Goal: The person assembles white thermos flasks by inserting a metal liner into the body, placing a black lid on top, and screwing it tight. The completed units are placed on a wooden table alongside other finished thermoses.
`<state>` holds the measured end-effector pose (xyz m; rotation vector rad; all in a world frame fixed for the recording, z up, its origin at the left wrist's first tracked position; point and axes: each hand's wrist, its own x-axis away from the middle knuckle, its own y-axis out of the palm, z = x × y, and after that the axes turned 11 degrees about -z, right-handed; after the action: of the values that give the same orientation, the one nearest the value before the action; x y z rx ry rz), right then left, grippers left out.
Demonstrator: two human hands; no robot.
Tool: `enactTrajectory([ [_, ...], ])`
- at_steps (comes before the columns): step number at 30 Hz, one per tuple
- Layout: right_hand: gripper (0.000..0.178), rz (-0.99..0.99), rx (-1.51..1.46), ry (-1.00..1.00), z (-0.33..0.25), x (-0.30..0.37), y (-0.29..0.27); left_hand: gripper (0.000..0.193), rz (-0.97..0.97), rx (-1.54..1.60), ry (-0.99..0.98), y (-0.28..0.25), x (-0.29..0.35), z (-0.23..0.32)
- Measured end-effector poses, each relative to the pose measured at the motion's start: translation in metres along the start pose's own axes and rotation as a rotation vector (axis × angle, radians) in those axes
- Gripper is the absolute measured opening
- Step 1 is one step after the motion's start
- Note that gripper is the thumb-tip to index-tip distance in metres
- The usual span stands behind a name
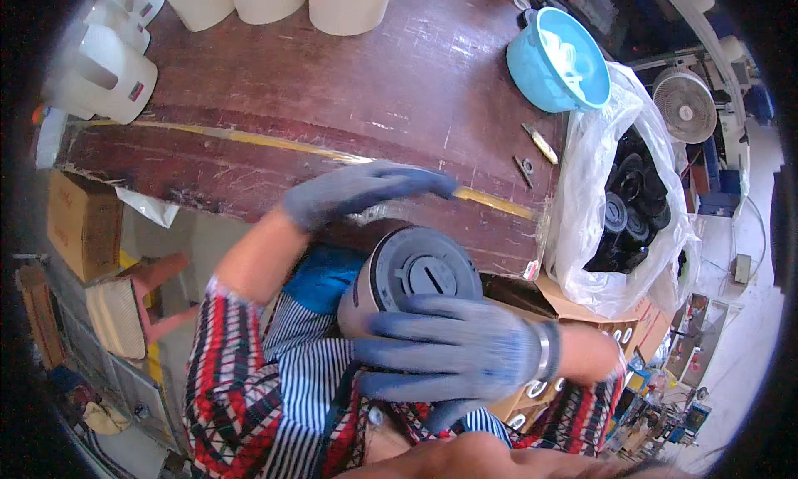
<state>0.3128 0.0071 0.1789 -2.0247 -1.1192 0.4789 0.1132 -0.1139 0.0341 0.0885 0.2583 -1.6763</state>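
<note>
A light-coloured canister (351, 306) with a round black lid (432, 267) stands tilted at the table's near edge, close against my body. The lid has a slotted knob in its middle. My right hand (457, 350), in a grey-blue glove, lies across the near side of the canister with its fingers stretched out and slightly apart, touching or just over the lid's rim. My left hand (366, 195), gloved alike, reaches flat over the table's edge beyond the canister, fingers extended and nothing seen in them. Its underside is hidden.
White canisters (349, 5) line the table's far side and left corner. On the right are a blue tub (532, 67) with white pieces, a utility knife (540, 144), and a clear bag (573, 238) of black lids. Cardboard boxes (83, 225) and a stool (116, 317) stand below.
</note>
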Motion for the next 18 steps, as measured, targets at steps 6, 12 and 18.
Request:
enactTrajectory([
  [6, 0.086, 0.006, -0.074, 0.197, 0.002, 0.022, 0.043, 0.041, -0.13, -0.205, -0.02, 0.035, 0.014, 0.047],
  [12, 0.084, -0.109, 0.015, 0.367, 0.002, 0.083, 0.039, 0.042, -0.051, 0.067, -0.21, 0.009, 0.045, 0.069],
  [18, 0.066, 0.085, 0.02, 0.176, 0.001, -0.021, 0.033, 0.066, -0.294, 0.694, -0.25, 0.024, -0.015, 0.009],
])
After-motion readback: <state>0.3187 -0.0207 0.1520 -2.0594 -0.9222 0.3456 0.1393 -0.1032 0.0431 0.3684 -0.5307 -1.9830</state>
